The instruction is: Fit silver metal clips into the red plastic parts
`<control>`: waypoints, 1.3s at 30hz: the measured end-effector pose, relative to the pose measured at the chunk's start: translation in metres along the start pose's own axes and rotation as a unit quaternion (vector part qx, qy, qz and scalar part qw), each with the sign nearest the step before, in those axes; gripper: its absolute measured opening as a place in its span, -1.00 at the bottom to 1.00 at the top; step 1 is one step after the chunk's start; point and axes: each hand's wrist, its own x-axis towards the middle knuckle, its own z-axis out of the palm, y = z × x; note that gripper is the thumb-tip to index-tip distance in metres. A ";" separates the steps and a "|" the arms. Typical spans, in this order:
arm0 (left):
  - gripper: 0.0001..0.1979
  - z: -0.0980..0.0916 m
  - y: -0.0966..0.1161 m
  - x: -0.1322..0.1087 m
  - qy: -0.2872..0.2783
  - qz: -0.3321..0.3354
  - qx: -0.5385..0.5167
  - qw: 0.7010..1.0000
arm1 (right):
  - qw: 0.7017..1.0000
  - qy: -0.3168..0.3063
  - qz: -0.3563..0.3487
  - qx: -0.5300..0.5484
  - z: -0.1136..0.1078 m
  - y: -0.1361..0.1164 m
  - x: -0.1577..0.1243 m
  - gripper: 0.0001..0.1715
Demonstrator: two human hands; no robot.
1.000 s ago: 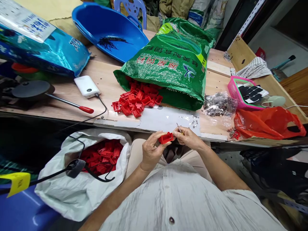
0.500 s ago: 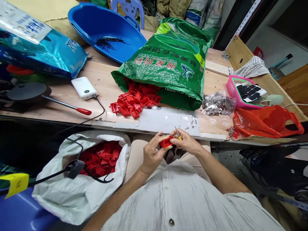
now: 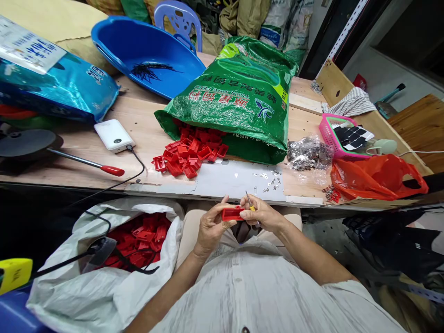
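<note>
My left hand (image 3: 211, 225) is closed on a small red plastic part (image 3: 231, 213), held over my lap just below the table edge. My right hand (image 3: 262, 214) touches the part's right end and grips a thin metal tool with a yellow handle (image 3: 249, 203). More red parts (image 3: 189, 150) spill from a green woven sack (image 3: 239, 97) on the table. A white bag (image 3: 104, 282) at my left knee holds many red parts (image 3: 142, 236). Small metal pieces (image 3: 268, 180) lie scattered on a grey sheet (image 3: 236, 178) just beyond my hands.
A blue basin (image 3: 145, 55) and blue sack (image 3: 58, 88) sit at the back left. A white power bank (image 3: 114, 135) with cable, a red-handled tool (image 3: 86, 162), a clear bag of metal bits (image 3: 307, 152), pink basket (image 3: 333, 138) and orange bag (image 3: 378, 178) lie around.
The red part has been lowered and turned level between my hands. My view has tipped slightly, so the table appears lower in the frame.
</note>
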 end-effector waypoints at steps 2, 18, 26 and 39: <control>-0.64 -0.002 -0.006 0.001 0.048 -0.068 -0.067 0.994 | 0.999 -0.003 -0.005 -0.053 0.000 -0.005 0.008 -0.41; -0.45 -0.010 0.013 0.022 0.128 -0.121 -0.233 0.956 | 0.714 0.182 -0.078 -0.672 -0.032 -0.051 0.111 -0.92; -0.44 -0.007 0.015 0.022 0.122 -0.147 -0.265 0.945 | 0.829 0.130 -0.188 -0.511 -0.020 -0.057 0.077 -0.92; -0.51 0.007 0.020 0.023 0.104 -0.160 -0.269 0.944 | 0.817 0.025 -0.306 -0.489 0.002 -0.034 0.020 -0.84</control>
